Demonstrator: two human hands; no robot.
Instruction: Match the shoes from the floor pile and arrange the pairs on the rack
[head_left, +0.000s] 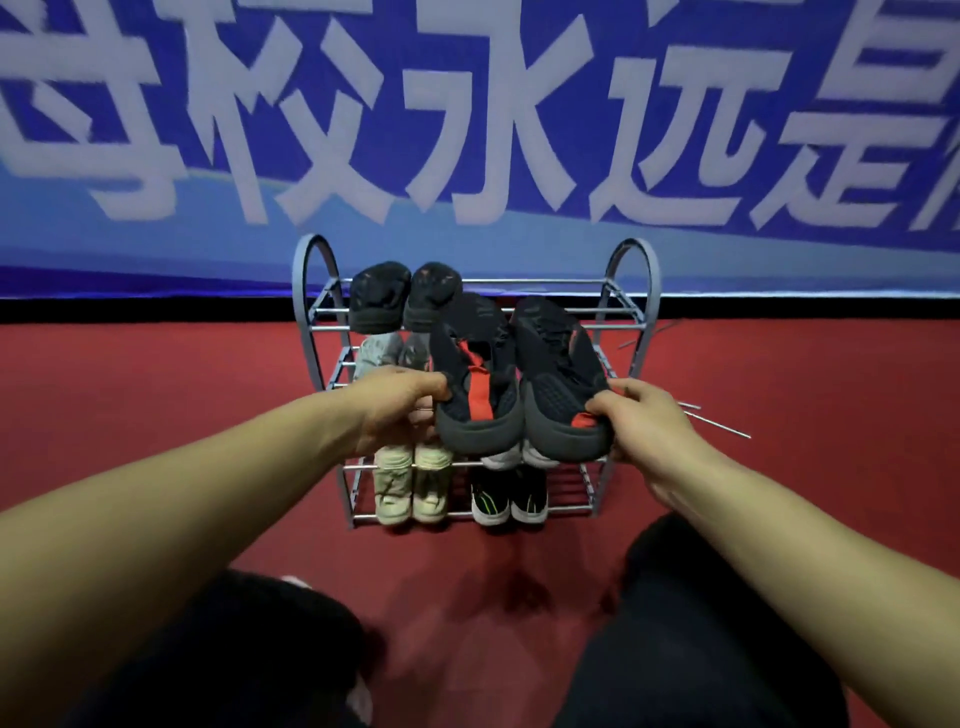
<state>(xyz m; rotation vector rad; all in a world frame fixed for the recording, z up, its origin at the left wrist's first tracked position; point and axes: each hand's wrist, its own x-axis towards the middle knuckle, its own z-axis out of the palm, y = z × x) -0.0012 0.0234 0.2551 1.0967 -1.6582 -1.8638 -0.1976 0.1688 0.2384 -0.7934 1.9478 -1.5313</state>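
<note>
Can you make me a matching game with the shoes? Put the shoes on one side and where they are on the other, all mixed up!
Shoes:
1. Black-and-red pair
2. Beige pair
3. Black pair with green stripes
4. Dark pair

Places:
A. Bottom shelf, left
B. Top shelf, left
C. Held in both hands
D. Bottom shelf, right

Pairs: 1-C, 2-A, 3-D, 4-B

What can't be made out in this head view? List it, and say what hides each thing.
- Middle shelf, right side: the held black-and-red shoes cover it; only pale soles peek out below.
- Grey pair on the middle shelf: partly behind the left hand.
- Right hand fingertips: tucked behind the shoe heel.
- Floor pile: not in view; dark trousers fill the lower frame.
- Banner text: cut off by the frame edges, blurred.
</note>
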